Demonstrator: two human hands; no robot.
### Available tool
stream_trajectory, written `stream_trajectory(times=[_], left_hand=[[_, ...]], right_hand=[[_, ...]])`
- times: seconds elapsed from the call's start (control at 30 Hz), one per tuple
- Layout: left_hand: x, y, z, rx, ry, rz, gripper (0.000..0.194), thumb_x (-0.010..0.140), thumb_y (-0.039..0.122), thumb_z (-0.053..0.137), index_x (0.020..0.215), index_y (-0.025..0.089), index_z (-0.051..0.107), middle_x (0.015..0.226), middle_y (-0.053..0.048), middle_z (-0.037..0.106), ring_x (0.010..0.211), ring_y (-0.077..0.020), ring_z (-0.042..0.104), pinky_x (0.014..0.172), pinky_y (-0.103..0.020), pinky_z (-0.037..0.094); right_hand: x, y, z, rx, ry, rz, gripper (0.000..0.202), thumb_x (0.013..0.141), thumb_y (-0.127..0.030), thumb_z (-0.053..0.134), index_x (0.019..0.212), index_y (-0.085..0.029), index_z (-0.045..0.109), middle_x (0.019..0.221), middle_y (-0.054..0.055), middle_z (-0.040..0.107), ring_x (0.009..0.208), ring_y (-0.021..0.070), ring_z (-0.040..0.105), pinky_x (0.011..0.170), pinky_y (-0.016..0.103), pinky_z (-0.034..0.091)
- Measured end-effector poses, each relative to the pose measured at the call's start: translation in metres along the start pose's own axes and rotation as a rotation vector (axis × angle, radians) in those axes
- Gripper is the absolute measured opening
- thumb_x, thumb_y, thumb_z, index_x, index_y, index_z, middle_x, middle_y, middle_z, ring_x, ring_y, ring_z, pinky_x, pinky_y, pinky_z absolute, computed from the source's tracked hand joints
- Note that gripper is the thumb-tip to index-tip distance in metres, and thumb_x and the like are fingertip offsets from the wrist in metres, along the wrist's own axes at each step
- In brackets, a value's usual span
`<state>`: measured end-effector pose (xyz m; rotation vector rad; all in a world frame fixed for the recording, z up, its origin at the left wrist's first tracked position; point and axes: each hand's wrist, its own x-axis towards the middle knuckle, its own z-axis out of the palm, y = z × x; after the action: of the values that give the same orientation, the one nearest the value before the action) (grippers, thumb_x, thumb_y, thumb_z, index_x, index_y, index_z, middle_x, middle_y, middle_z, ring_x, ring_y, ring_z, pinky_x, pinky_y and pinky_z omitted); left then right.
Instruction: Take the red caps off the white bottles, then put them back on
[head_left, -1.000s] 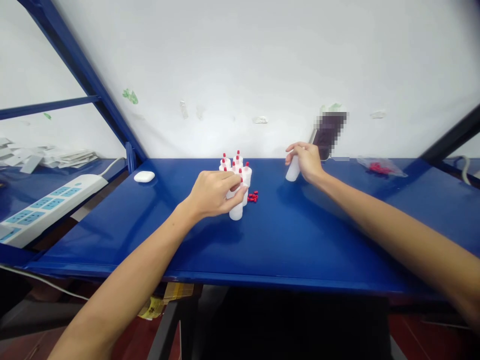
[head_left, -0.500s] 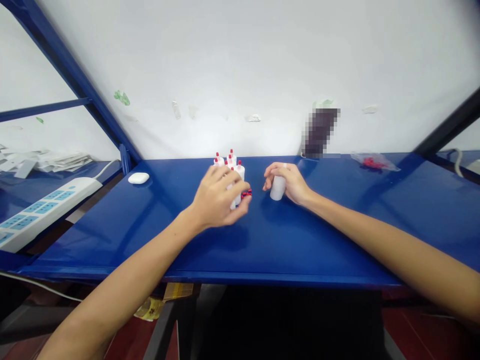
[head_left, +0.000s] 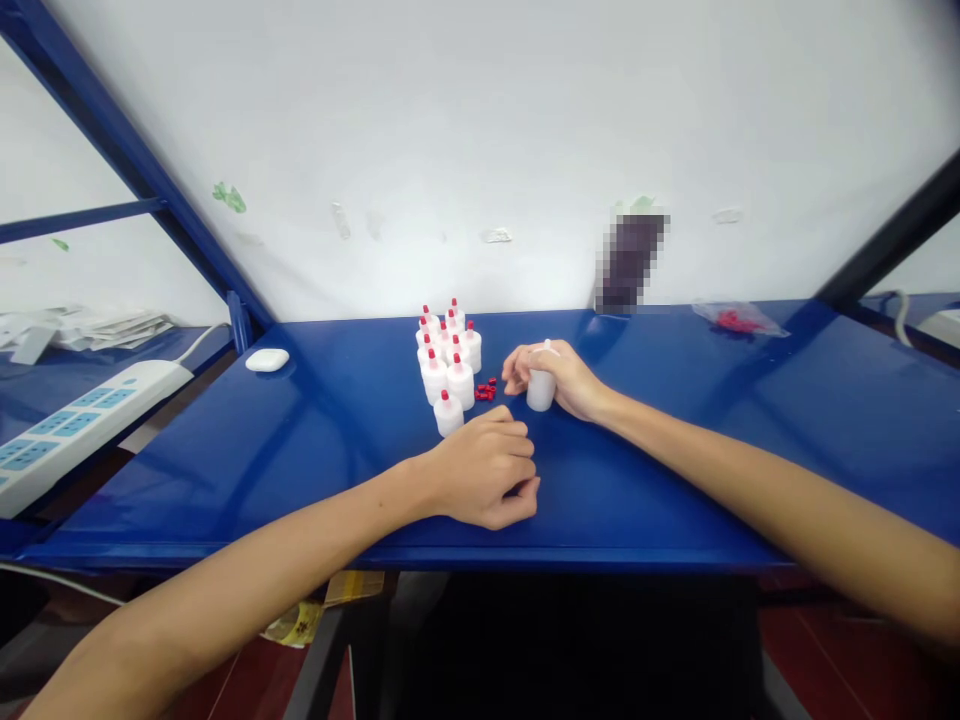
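Observation:
In my right hand (head_left: pixel 561 378) is a white squeeze bottle (head_left: pixel 541 391), upright, its pale nozzle showing at the top without a red cap. My left hand (head_left: pixel 487 470) lies closer to the table's front edge with its fingers curled closed; whatever may be inside them is hidden. Beyond that hand, several white bottles with red caps (head_left: pixel 460 382) stand close together. One capped bottle (head_left: pixel 448 415) is the nearest of them, just past my left wrist. Between the group and my right hand lies a small pile of loose red caps (head_left: pixel 486 391).
A clear bag of red pieces (head_left: pixel 739 320) lies at the back right of the blue table (head_left: pixel 637 480). A white case (head_left: pixel 267 360) rests on the left, near a power strip (head_left: pixel 90 430). A pixelated dark object (head_left: pixel 632 265) leans against the wall.
My left hand has come away from the bottle group, toward me and to the right, and its fingers have curled closed. More of the capped bottles show. My right hand still holds its bottle.

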<state>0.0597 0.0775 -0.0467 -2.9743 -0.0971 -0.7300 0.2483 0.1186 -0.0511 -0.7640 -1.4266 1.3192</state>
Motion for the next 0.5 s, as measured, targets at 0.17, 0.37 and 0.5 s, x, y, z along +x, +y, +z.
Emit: stream_trajectory(times=[0.17, 0.37, 0.5], left_hand=[[-0.005, 0.003, 0.005, 0.046, -0.116, -0.046, 0.041, 0.101, 0.028, 0.038, 0.066, 0.017, 0.058, 0.056, 0.000, 0.058, 0.047, -0.0127, 0.046, 0.052, -0.032, 0.036], [0.026, -0.009, -0.015, 0.456, -0.185, -0.087, 0.027, 0.097, 0.022, 0.048, 0.078, 0.013, 0.065, 0.076, -0.009, 0.066, 0.071, -0.0199, 0.061, 0.061, -0.032, 0.038], [0.066, -0.047, -0.032, 0.591, -0.468, -0.195, 0.017, 0.086, 0.014, 0.061, 0.071, 0.015, 0.068, 0.076, -0.012, 0.070, 0.085, -0.0271, 0.063, 0.075, -0.037, 0.039]], right_hand=[[-0.011, -0.003, 0.014, -0.044, -0.082, 0.016, 0.021, 0.076, -0.027, 0.055, 0.057, -0.019, 0.053, 0.050, 0.000, 0.059, 0.045, 0.0142, 0.057, 0.047, 0.026, 0.044], [-0.003, -0.007, -0.005, -0.388, 0.204, -0.111, 0.023, 0.073, -0.023, 0.052, 0.051, -0.020, 0.050, 0.041, -0.003, 0.047, 0.037, 0.0091, 0.039, 0.038, 0.024, 0.029], [0.004, -0.007, -0.029, -0.346, 0.329, -0.113, 0.026, 0.074, -0.025, 0.053, 0.049, -0.021, 0.049, 0.038, -0.003, 0.046, 0.034, 0.0105, 0.041, 0.037, 0.025, 0.030]])
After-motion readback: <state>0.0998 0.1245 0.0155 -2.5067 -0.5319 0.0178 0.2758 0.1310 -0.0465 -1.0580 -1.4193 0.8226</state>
